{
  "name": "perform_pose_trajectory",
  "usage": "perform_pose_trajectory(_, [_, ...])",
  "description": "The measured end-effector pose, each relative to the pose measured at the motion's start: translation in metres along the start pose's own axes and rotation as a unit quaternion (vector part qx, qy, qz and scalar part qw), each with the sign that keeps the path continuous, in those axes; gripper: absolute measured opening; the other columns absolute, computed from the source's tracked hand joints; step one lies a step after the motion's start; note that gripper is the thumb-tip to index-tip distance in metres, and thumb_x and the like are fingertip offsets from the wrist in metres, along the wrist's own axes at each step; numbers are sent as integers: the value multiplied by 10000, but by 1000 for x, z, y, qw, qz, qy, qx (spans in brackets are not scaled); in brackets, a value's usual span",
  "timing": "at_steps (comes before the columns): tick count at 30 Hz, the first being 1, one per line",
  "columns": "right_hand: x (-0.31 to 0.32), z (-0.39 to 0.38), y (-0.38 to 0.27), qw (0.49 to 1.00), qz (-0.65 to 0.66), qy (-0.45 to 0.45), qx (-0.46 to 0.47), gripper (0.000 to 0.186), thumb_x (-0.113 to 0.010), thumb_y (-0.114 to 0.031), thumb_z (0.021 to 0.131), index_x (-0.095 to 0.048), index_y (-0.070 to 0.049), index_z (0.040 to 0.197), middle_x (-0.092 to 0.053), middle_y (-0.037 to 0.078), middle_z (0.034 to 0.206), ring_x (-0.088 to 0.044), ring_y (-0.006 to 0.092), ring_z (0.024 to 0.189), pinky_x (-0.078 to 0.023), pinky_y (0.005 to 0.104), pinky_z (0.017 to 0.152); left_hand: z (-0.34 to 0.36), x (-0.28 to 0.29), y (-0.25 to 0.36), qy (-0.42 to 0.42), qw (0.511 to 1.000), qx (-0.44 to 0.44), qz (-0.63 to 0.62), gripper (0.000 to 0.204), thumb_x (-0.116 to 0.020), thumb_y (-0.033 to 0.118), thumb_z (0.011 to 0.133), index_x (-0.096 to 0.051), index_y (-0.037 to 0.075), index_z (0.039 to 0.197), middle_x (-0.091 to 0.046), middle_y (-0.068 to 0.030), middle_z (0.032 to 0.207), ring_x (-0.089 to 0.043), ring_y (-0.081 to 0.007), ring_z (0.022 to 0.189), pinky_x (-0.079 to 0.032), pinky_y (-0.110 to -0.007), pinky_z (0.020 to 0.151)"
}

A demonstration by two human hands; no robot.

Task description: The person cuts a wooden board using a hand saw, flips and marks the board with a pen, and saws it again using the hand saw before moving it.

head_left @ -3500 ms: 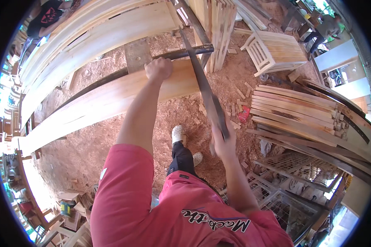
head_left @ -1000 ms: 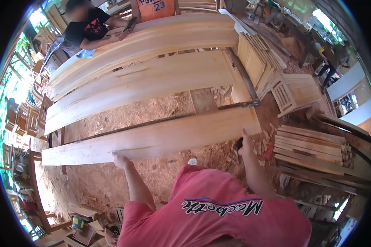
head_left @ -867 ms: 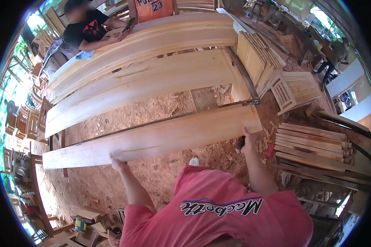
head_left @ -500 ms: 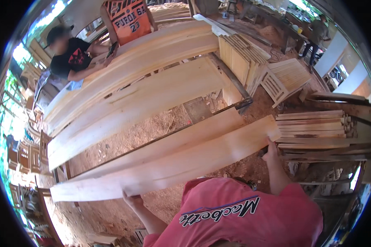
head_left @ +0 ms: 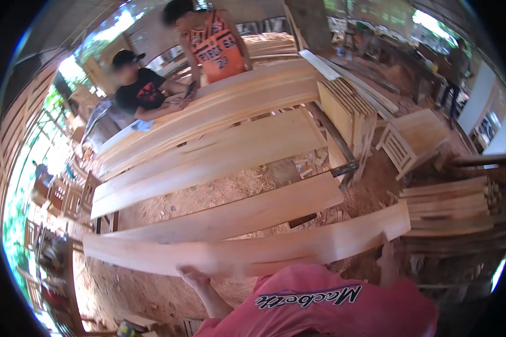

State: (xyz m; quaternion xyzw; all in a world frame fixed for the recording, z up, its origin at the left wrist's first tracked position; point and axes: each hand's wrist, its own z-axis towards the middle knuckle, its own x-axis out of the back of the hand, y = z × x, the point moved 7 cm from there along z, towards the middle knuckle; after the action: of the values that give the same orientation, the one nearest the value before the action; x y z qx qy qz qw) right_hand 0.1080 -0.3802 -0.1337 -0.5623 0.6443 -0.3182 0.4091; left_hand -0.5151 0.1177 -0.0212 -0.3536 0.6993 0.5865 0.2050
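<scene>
A long pale wooden plank point(head_left: 253, 253) is held in front of my body, running left to right. My left hand point(head_left: 195, 277) is closed on its near edge, left of the middle. My right hand point(head_left: 389, 259), blurred by motion, grips the near edge close to the right end. The fingers of both hands are partly hidden by the board. Just beyond lies a second plank point(head_left: 247, 209), whose near left part the held board covers. Farther off, a wider plank point(head_left: 213, 160) rests on the same supports.
Several boards point(head_left: 236, 92) lie side by side at the back, where a person in black point(head_left: 146, 92) leans and a person in orange point(head_left: 219, 48) stands. Upright panels point(head_left: 346, 115), a slatted wooden piece point(head_left: 413, 137) and stacked timber point(head_left: 447, 199) are at right. Sawdust covers the ground point(head_left: 208, 191).
My view has tilted up, so the scene sits lower and farther right. The held plank has come nearer my body, and its right part has moved away from the plank behind it.
</scene>
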Motion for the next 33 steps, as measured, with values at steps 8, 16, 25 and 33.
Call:
perform_pose_trajectory(8, [18, 25, 100, 987, -92, -121, -50, 604, -673, -405, 941, -471, -113, 1430, -572, 102, 1290, -640, 227, 895, -547, 343, 730, -55, -76, 49, 4, 985, -162, 66, 860, -231, 666, 1023, 0, 68, 1596, -23, -155, 1663, -100, -318, 1518, -117, -468, 1240])
perform_pose_trajectory(16, [41, 15, -20, 979, -129, -116, 107, 568, -628, -305, 965, -446, -69, 1448, -577, 112, 1284, -638, 239, 924, -542, 339, 758, -147, -222, 86, 109, 877, -390, 259, 907, -250, 639, 1038, -385, -186, 1390, -481, -323, 1395, -507, -362, 1243, -399, -437, 1053])
perform_pose_trajectory(25, [140, -29, -140, 914, -63, -39, 398, 533, -577, -194, 992, -418, -18, 1469, -582, 124, 1277, -636, 252, 957, -535, 335, 790, -185, -285, 57, -44, 899, -400, 172, 604, -487, 476, 1044, -638, -107, 1005, -684, -91, 876, -591, -143, 754, -492, -312, 675])
perform_pose_trajectory(33, [105, -49, -177, 958, -53, -146, 243, 513, -469, -64, 1024, -357, -24, 1523, -497, 131, 1412, -443, 215, 1280, -318, 335, 1105, -231, -321, 30, -42, 772, -371, 515, 632, -480, 467, 1004, -680, -89, 780, -655, -263, 677, -673, -372, 659, -504, -460, 662])
